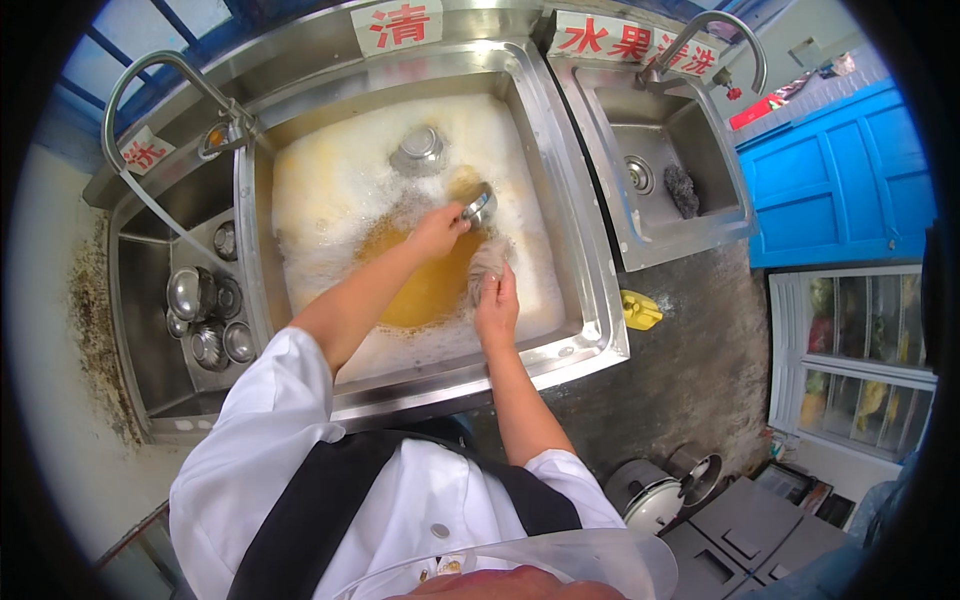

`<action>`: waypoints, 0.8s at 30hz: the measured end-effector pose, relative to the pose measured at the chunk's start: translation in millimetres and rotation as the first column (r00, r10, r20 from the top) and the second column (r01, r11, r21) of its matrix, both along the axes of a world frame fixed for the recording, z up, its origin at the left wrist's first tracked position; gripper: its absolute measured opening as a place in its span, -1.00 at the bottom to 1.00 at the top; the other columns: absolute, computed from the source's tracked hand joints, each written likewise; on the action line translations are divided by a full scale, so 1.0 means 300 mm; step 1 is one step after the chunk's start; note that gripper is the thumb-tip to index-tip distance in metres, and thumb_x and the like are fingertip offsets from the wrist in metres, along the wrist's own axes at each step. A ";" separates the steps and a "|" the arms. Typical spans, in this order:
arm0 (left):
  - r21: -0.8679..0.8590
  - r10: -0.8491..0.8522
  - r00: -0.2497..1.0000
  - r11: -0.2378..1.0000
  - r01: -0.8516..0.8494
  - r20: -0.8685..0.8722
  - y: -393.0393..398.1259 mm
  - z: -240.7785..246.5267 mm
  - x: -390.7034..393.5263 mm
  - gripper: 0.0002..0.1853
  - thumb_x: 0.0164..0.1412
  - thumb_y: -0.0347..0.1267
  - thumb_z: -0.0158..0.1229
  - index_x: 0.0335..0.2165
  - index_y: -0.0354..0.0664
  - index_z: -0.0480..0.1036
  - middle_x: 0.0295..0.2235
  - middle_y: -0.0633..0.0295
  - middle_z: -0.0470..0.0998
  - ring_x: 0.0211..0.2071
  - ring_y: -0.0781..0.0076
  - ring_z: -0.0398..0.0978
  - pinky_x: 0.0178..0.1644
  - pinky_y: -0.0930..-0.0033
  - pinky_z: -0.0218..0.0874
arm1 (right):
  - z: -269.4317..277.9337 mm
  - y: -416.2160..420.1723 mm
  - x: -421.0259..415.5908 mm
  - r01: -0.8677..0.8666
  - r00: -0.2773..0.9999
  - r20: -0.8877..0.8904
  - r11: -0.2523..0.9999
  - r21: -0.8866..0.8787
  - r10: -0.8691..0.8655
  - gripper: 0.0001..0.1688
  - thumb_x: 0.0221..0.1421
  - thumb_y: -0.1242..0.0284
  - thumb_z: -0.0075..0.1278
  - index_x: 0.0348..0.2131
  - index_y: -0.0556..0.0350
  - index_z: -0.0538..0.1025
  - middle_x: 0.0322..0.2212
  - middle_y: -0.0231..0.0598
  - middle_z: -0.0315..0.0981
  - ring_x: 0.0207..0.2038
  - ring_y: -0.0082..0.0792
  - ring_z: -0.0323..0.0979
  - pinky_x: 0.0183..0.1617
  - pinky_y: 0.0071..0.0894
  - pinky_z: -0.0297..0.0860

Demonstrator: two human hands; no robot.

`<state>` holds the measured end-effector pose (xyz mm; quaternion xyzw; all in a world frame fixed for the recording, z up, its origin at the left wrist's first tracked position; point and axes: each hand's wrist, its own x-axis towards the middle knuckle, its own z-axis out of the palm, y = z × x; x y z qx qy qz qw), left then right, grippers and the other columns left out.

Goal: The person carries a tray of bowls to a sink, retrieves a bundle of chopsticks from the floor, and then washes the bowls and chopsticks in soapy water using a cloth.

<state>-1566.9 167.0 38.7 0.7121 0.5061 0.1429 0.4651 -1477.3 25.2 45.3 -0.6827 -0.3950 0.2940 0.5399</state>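
Note:
Over the large stainless steel sink [574,247], my left hand [439,234] grips a small shiny metal bowl [480,210], which is tilted on its side. My right hand [498,311] holds a wet, bunched greyish-beige cloth [487,270] just below the bowl, apart from it. White foam [330,187] covers most of the sink, with yellowish-brown water [416,296] showing through the middle. Another metal vessel [420,144] pokes out of the foam toward the back. Beside the held bowl is a pale yellowish patch [464,178]; what it is, I cannot tell.
Several metal bowls [191,292] lie in the left sink [139,330], below a faucet [161,60] with a pale hose. The right sink [660,240] holds a dark scrubber [681,192]. A yellow jug [640,310] and a lidded pot [649,499] stand on the floor.

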 end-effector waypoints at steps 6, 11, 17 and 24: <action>-0.253 0.067 0.925 0.967 0.032 0.373 -0.180 -0.071 -0.162 -0.84 0.02 -0.51 0.02 -0.35 -0.33 0.34 -0.42 0.19 0.47 -0.38 0.49 0.38 -0.31 0.44 0.20 | 0.000 0.149 -0.066 -0.050 0.967 0.251 0.999 -0.016 0.053 -0.63 0.11 0.34 -0.34 -0.17 0.21 0.30 -0.22 0.04 0.32 -0.11 -0.08 0.27 -0.05 -0.31 0.20; -0.505 0.428 0.520 0.863 0.009 0.739 -0.286 -0.058 -0.299 -0.82 0.05 -0.53 -0.03 -0.29 -0.33 0.36 -0.38 0.29 0.46 -0.35 0.51 0.36 -0.24 0.46 0.19 | -0.053 0.210 -0.013 -0.307 0.337 -0.921 0.902 -0.304 -0.196 -0.58 0.14 0.23 -0.38 -0.27 0.22 0.35 -0.30 -0.11 0.38 -0.20 -0.14 0.33 -0.10 -0.12 0.27; -0.116 0.265 0.932 0.963 -0.243 0.246 -0.396 -0.124 -0.341 -0.81 -0.04 -0.50 0.00 -0.34 -0.22 0.39 -0.46 0.07 0.47 -0.44 0.34 0.41 -0.32 0.41 0.20 | -0.273 0.111 -0.265 -0.162 0.850 -0.502 0.829 -0.536 -0.159 -0.54 -0.01 0.27 -0.11 -0.22 0.32 0.32 -0.33 -0.11 0.37 -0.31 -0.22 0.36 -0.26 -0.25 0.33; 0.093 0.682 0.722 0.717 -0.691 0.114 -0.379 -0.274 -0.513 -0.75 -0.06 -0.37 0.07 -0.30 -0.12 0.38 -0.33 0.17 0.45 -0.35 0.39 0.40 -0.28 0.32 0.27 | -0.381 0.137 -0.184 -0.457 0.889 -0.318 0.666 -0.589 0.329 -0.45 -0.23 0.42 0.03 -0.18 0.32 0.28 -0.35 -0.06 0.35 -0.39 -0.28 0.37 -0.34 -0.34 0.33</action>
